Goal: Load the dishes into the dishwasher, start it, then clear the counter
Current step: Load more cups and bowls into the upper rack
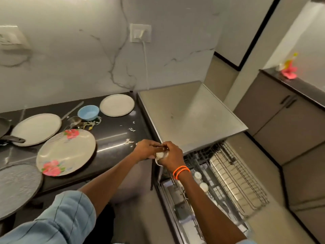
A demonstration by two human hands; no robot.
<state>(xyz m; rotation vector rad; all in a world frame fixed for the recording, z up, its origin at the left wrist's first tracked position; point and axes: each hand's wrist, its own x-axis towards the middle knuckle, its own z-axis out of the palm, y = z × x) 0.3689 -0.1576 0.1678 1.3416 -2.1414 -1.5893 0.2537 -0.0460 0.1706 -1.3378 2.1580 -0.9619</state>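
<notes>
Both my hands meet over the counter's right corner, just left of the open dishwasher (193,113). My left hand (146,149) and my right hand (171,156) together grip a small white cup (160,155); most of it is hidden by my fingers. Below them the dishwasher's wire rack (235,180) is pulled out, with two white cups (200,181) standing in it. On the black counter (112,138) lie a floral plate (66,152), two plain grey plates (36,129) (117,105) and a blue bowl (88,112).
A black pan (7,133) sits at the far left, a dark round tray (15,189) at the near left. A steel cup and peel scraps (82,123) lie behind the floral plate. Grey cabinets (284,120) stand to the right of the floor gap.
</notes>
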